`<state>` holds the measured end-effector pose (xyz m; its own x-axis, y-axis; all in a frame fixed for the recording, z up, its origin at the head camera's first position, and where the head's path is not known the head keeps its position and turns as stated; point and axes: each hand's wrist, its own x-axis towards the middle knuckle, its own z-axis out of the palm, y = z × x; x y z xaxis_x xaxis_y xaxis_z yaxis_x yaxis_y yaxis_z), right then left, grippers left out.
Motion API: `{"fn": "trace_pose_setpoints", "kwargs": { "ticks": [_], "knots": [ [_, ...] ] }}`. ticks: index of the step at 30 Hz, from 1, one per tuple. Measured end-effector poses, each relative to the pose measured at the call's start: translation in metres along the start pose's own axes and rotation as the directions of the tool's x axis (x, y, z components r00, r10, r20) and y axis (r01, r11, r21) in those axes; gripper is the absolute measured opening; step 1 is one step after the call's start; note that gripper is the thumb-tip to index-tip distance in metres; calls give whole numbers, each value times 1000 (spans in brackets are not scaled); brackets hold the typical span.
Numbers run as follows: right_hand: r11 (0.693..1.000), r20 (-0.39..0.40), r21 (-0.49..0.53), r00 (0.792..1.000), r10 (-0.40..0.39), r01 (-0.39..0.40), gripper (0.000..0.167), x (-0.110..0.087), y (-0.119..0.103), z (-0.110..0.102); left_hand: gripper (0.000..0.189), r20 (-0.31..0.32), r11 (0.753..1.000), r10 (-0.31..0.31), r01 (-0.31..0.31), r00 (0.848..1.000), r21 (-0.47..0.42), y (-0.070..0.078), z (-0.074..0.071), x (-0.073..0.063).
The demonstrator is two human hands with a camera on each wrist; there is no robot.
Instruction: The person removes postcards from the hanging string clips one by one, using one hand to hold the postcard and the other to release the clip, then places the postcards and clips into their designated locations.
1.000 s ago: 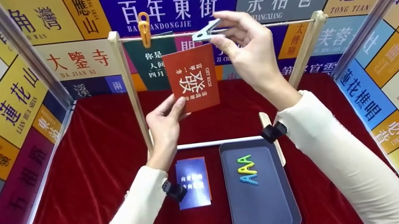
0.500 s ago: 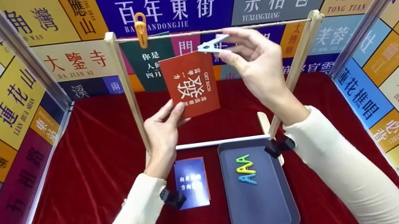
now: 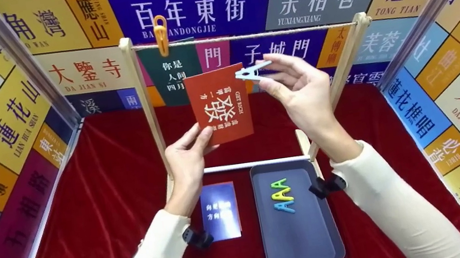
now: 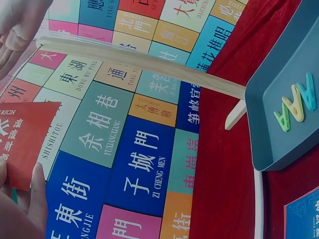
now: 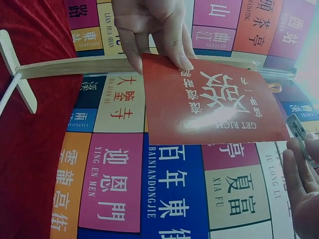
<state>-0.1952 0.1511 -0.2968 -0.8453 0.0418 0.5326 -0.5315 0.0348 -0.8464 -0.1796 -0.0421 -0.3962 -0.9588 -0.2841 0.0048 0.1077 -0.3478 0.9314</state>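
Observation:
My left hand [image 3: 188,158] pinches a red card [image 3: 220,105] by its lower left part, thumb in front. My right hand [image 3: 300,94] pinches the handles of a light blue clothespin [image 3: 251,72], whose nose overlaps the card's upper right edge. Whether it bites the card I cannot tell. Both are held below the rope [image 3: 252,34] of a wooden frame [image 3: 146,110]. On the rope's left, an orange clothespin [image 3: 160,34] holds a dark green card [image 3: 162,79]. The right wrist view shows the red card [image 5: 214,99] with the clothespin [image 5: 299,132] at its corner.
A grey tray [image 3: 303,242] on the red velvet cloth [image 3: 85,207] holds green, yellow and blue clothespins [image 3: 282,195]. Left of it lies a blue card [image 3: 220,213], with a reddish edge beneath. Walls covered with printed signs surround the cloth.
Both hands have come down from the rope with the red card and the light blue clothespin. The clothespin has gone from the rope's height to the card's upper right edge.

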Motion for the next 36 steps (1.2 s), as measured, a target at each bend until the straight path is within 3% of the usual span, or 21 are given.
{"fn": "trace_pose_setpoints", "kwargs": {
  "ticks": [7,19,36],
  "knots": [
    [998,10,-57,1000,29,-28,40,-8,3,-2,42,-6,1000,3,-3,1000,18,0,-5,-5],
    [999,-22,34,1000,17,-17,40,-23,7,-3,36,5,1000,16,-16,1000,12,-4,-11,-15],
    [999,-39,-50,999,19,-21,38,-51,23,-8,38,-42,999,-30,31,999,8,-13,-18,-28]
  ]
}}
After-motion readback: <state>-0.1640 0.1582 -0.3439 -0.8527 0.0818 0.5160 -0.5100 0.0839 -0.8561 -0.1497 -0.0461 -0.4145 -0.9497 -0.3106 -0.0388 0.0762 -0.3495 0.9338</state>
